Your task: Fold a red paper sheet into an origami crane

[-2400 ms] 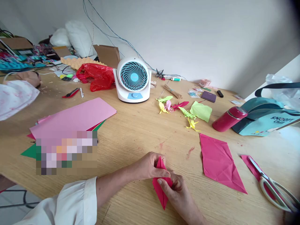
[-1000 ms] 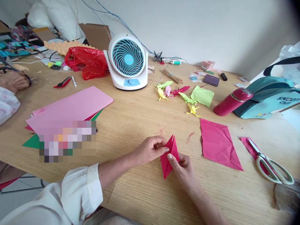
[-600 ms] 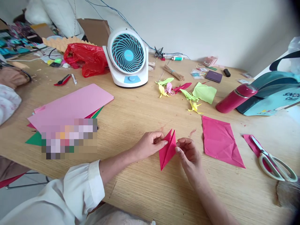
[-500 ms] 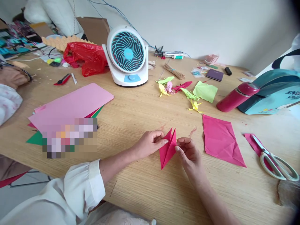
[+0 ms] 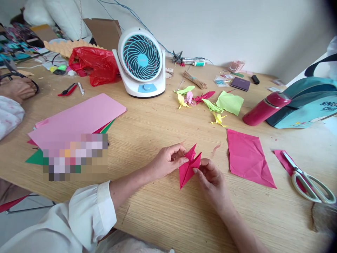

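Pinching the folded red paper [image 5: 185, 173] just below centre frame, between thumb and fingers of left hand [image 5: 170, 160] and right hand [image 5: 213, 178] alike, already creased into a slim diamond, with upper points parted, not yet flat!

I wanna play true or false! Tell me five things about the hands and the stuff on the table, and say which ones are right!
1. The left hand and the right hand both hold the folded pink paper. True.
2. The white-handled scissors lie on a green strip. False: the strip of paper under them is pink.
3. A creased pink sheet lies between the right hand and those scissors. True.
4. The purple notebook sits on top of the fan. False: it lies on the table.
5. The red plastic bag is next to the white fan. True.
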Demonstrator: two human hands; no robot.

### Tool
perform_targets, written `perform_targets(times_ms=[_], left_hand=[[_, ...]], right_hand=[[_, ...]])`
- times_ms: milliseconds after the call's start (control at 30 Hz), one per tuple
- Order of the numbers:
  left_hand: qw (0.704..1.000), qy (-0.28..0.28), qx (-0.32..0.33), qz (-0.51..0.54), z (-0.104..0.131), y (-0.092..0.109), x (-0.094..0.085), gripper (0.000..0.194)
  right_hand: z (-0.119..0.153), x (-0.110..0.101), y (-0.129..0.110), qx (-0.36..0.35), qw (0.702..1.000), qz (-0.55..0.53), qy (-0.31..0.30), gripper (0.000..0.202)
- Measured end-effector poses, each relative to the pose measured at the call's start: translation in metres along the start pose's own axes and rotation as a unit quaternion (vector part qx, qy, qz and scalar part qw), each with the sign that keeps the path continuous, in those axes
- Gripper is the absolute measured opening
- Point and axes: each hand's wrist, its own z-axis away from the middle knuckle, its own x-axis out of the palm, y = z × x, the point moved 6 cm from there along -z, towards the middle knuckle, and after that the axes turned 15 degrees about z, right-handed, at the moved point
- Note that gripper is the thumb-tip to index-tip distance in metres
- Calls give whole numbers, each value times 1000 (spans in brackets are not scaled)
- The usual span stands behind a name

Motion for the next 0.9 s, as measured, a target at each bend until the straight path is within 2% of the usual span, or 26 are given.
perform_targets(times_ms=[300,433,533,600,733,900], left_hand=[[1000,-31,1,2,2,-1,4,22],[1000,-22,-13,12,2,-7,3,34],[998,-21,-34,44,1,-12,3,42],[998,-18,-43,44,1,-13,3,38],[999,-17,-32,11,1,-8,3,16],[1000,-17,-25,2,3,-7,7,17]], right_hand=[[0,-5,0,45,997,-47,45,23],[-1,-3,1,63,997,-48,23,14],[0,-3,2,64,996,-48,30,12],[0,-2,2,64,996,-50,31,13],[-2,1,-1,65,996,-51,23,16],[-2,4,-6,60,996,-52,35,20]])
